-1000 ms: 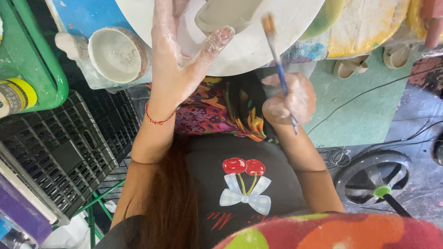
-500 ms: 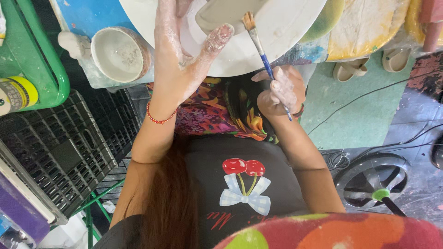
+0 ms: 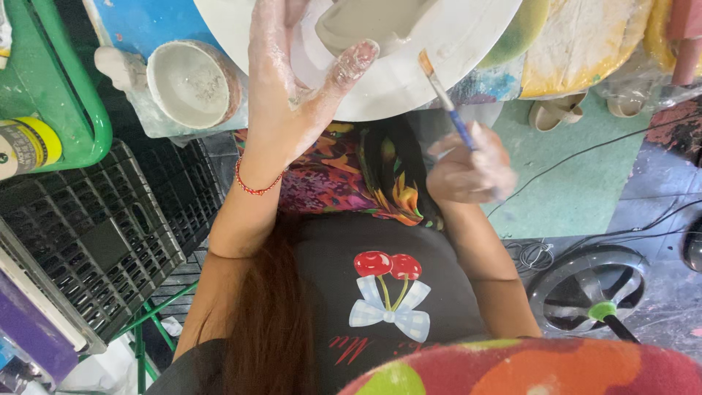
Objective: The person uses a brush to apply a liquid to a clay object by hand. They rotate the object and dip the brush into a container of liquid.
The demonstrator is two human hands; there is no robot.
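Observation:
My left hand (image 3: 292, 88), smeared with pale clay, lies flat with fingers spread on the white round board (image 3: 453, 51) at the top, its thumb next to a grey clay piece (image 3: 365, 25) that rests on the board. My right hand (image 3: 472, 168) is closed around a blue-handled paintbrush (image 3: 446, 99) with orange bristles. The brush tip points up to the board's near edge. A red thread bracelet (image 3: 256, 186) circles my left wrist.
A clay-coated bowl (image 3: 194, 80) sits left of the board. A black plastic crate (image 3: 95, 241) and a green tray (image 3: 51, 80) with a yellow-labelled can (image 3: 25, 146) are at the left. A floor fan (image 3: 592, 289), cables and sandals (image 3: 559, 110) lie on the right.
My right hand with the brush has dropped slightly and shifted away from the board's edge. The left hand stays spread on the board.

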